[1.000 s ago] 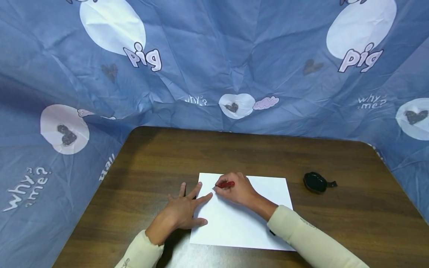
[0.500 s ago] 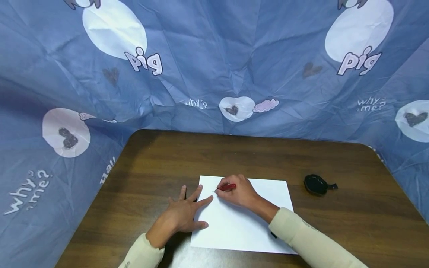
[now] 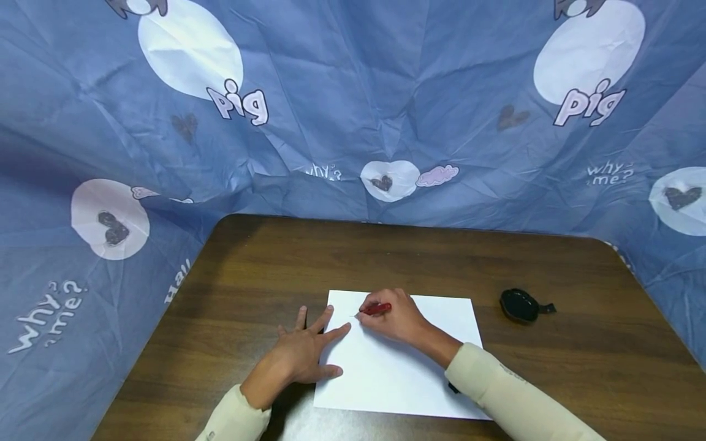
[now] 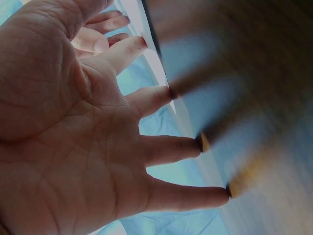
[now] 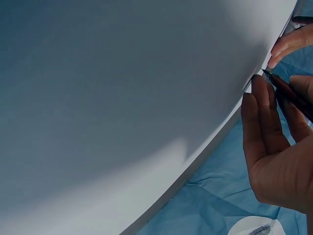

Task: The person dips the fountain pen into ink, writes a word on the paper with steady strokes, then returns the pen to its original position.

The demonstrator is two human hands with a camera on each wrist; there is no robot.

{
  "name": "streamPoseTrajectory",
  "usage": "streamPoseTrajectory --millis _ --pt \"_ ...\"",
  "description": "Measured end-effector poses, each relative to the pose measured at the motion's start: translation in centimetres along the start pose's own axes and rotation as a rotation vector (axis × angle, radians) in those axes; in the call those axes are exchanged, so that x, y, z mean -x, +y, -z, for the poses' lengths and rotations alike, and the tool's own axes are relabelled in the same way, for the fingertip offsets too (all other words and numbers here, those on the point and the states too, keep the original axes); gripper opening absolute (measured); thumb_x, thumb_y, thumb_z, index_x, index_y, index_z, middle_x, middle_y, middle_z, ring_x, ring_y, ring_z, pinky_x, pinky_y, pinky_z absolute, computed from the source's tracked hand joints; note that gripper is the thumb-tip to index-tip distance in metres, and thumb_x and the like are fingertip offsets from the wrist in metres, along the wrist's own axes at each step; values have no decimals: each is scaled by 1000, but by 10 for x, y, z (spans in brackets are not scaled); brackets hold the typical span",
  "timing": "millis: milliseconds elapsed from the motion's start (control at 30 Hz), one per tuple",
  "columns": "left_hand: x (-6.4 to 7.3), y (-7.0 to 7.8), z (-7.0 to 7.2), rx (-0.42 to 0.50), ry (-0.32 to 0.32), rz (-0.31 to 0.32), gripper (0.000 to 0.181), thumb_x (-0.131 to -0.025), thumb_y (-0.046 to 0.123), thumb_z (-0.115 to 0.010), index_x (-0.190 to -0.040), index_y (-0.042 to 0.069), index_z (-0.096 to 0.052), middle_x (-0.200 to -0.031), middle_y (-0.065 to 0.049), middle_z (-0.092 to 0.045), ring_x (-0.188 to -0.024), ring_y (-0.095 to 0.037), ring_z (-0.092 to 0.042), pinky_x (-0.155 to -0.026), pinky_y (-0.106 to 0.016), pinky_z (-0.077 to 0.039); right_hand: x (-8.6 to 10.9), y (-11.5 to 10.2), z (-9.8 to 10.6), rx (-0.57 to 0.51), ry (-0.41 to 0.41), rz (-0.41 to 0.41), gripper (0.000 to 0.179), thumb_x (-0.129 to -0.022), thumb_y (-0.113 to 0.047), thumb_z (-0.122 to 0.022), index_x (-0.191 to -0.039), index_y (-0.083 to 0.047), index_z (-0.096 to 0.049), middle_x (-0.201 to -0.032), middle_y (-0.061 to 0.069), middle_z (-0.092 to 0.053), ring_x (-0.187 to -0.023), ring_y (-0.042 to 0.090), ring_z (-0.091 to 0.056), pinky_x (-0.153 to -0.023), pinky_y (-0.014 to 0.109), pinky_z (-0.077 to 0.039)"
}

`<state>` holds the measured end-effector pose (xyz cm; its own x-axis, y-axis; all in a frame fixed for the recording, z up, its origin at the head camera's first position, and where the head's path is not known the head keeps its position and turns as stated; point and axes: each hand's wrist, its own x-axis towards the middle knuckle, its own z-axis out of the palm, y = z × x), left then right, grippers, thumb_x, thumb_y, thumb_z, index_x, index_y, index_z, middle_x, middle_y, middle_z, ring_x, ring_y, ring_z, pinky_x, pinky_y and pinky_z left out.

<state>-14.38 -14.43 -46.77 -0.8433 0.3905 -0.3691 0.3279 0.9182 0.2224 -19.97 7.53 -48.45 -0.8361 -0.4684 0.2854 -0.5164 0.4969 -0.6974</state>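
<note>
A white sheet of paper [image 3: 397, 380] lies on the brown wooden table. My right hand [image 3: 394, 315] pinches a red pen [image 3: 377, 309], its tip at the upper left part of the sheet. A short faint line shows just left of the tip. In the right wrist view the pen's dark tip [image 5: 266, 72] meets the paper, and the other fingers are bent beside it. My left hand [image 3: 303, 352] lies with fingers spread over the sheet's left edge, some fingertips on paper and some on wood. The left wrist view shows its palm [image 4: 73, 142] raised, with the fingertips pressing down.
A small black pan-shaped dish [image 3: 520, 305] with a short handle stands on the table [image 3: 441, 257] right of the paper. Blue printed cloth [image 3: 331, 110] hangs behind and at both sides of the table. A small dark thing [image 3: 453, 388] peeks out by the right sleeve.
My right hand has moved the pen slightly to the right, and a short thin line now shows behind its tip. The left hand stays in place. The head view has tilted up a little.
</note>
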Motion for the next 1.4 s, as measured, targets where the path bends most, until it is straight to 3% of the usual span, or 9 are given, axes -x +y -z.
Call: streamPoseTrajectory --millis 867,1400 --pt "-1 -1 2 2 -31 18 77 -86 61 -68 -153 41 -38 -166 -6 -15 -143 -58 -12 -91 -85 -25 7 9 9 -12 -25 -48 6 -83 -13 -80 -88 -11 -78 -87 -5 -75 -81 10 -68 -73 26 -55" --pt "0 -1 1 13 -13 9 76 -86 61 -68 -152 40 -39 -166 -7 -17 -142 -59 -14 -91 -85 -25 15 14 22 8 -42 -145 5 -83 -15 -81 -87 -14 -79 -85 -6 -73 -77 9 -64 -67 26 -53"
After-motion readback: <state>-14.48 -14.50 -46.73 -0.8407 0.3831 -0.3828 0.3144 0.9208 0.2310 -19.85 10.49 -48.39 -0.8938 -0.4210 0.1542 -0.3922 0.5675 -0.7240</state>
